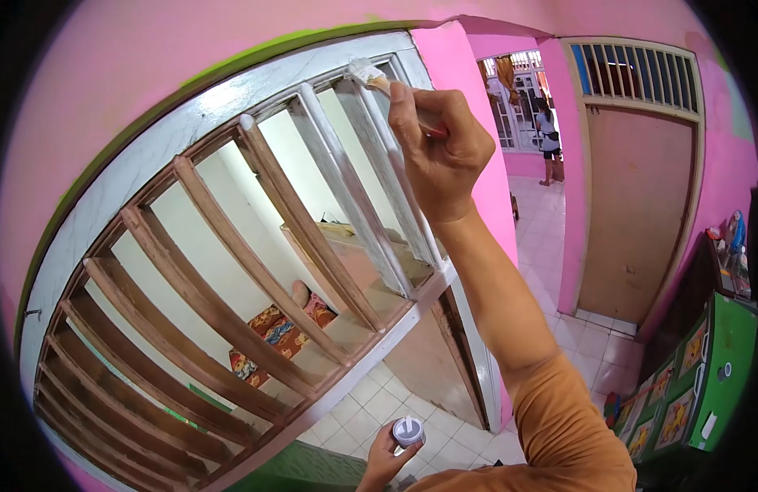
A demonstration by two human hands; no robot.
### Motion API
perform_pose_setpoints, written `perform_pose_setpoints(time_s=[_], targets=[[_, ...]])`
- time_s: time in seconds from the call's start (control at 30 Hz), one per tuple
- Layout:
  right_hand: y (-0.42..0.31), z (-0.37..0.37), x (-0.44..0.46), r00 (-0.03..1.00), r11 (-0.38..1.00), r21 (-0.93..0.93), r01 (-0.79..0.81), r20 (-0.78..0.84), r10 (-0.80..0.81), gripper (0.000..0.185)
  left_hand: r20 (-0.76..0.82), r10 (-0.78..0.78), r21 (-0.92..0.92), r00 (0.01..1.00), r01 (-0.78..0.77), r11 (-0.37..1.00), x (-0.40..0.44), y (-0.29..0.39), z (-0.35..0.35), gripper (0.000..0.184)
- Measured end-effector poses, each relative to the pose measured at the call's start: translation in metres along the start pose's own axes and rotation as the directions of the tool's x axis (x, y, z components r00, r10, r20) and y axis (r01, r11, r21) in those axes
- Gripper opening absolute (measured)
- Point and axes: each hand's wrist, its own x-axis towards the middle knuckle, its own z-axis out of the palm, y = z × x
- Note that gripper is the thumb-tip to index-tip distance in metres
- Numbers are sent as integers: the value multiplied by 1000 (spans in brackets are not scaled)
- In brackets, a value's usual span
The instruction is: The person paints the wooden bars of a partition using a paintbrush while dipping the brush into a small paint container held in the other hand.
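Note:
My right hand (446,148) is raised and closed around a paintbrush (379,79), its pale bristles touching the upper end of a slat near the frame's top right corner. Low in the view, my left hand (384,457) holds a small round cup (408,431) with white paint in it. The wooden vent frame (207,102) is painted greyish white along its top. Its two rightmost slats (338,156) look white or grey, while the slats further left (223,197) are bare brown wood.
Beyond the slats lies a room with a patterned cloth (284,328). On the right are a brown door (637,213), a green cabinet (723,369) and a dark shelf with items on it. A person (548,135) stands in the far room. White tiles (580,348) cover the floor.

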Motion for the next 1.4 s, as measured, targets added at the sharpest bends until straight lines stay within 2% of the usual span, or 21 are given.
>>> perform_pose_setpoints(time_s=[0.13,0.2,0.23,0.3,0.33,0.4,0.47,0.53,0.6,0.67,0.7,0.73,0.8,0.87,1.1,1.17,1.2,1.27,1.33,1.4], targets=[[-17,5,-7,999,998,44,-53,8,53,18,-4,5,14,1000,-5,1000,-2,0,-1,63],[-23,5,-11,987,970,181,-162,56,154,19,-8,7,16,1000,-7,1000,-3,-1,-1,63],[-22,4,-11,986,970,183,-163,58,155,19,-15,7,29,1000,-7,1000,-3,1,-1,62],[-19,-1,-9,951,913,284,-291,-18,309,19,-23,5,38,1000,-4,999,-5,1,-3,62],[-15,-9,-4,955,941,179,-287,-20,295,18,-23,7,35,1000,-6,999,-6,0,-4,62],[-8,-16,2,975,970,98,-221,-16,224,17,-27,14,23,1000,-13,1000,-6,-3,-5,62],[-6,-23,2,976,970,103,-219,11,220,15,-50,17,-12,999,-18,1000,-10,-7,-6,62],[-8,-35,2,998,1000,-22,-21,56,22,13,-54,26,-16,998,-26,1000,-11,-9,-8,62],[-17,-44,2,989,999,-35,-14,145,19,12,-60,41,-27,997,-43,999,-8,-11,-9,62],[-25,-46,2,955,991,-132,0,295,39,12,-53,11,-14,999,-12,1000,-8,-11,-10,62],[-25,-41,8,934,979,-124,159,341,-109,13,-47,20,-18,999,-20,1000,-7,-14,-10,62],[-24,-37,10,930,978,-122,166,349,-115,13,-44,22,-27,999,-23,999,-6,-15,-10,62],[-21,-32,11,836,972,-124,202,539,-105,10,-43,42,-15,998,-43,999,-5,-15,-10,64],[-16,-17,11,836,970,-87,229,528,-150,10,-35,42,-22,999,-42,999,-4,-11,-9,64],[-11,12,21,790,889,-216,405,571,-221,9,4,30,36,1000,-30,999,-2,-7,-15,63],[-17,9,18,860,887,-243,393,438,-261,10,19,48,31,999,-49,998,-2,-7,-19,63],[-22,5,17,857,883,-245,401,441,-267,10,23,65,29,998,-66,997,-1,-7,-20,63],[-34,-7,12,906,893,-343,293,397,-145,17,15,62,-10,998,-62,998,-3,-8,-24,62],[-34,-3,7,900,900,-310,306,401,-168,16,5,67,-48,998,-67,997,-1,-10,-27,61],[-30,7,3,871,939,-196,281,463,-164,16,16,67,-84,998,-65,994,-2,-13,-32,59]])
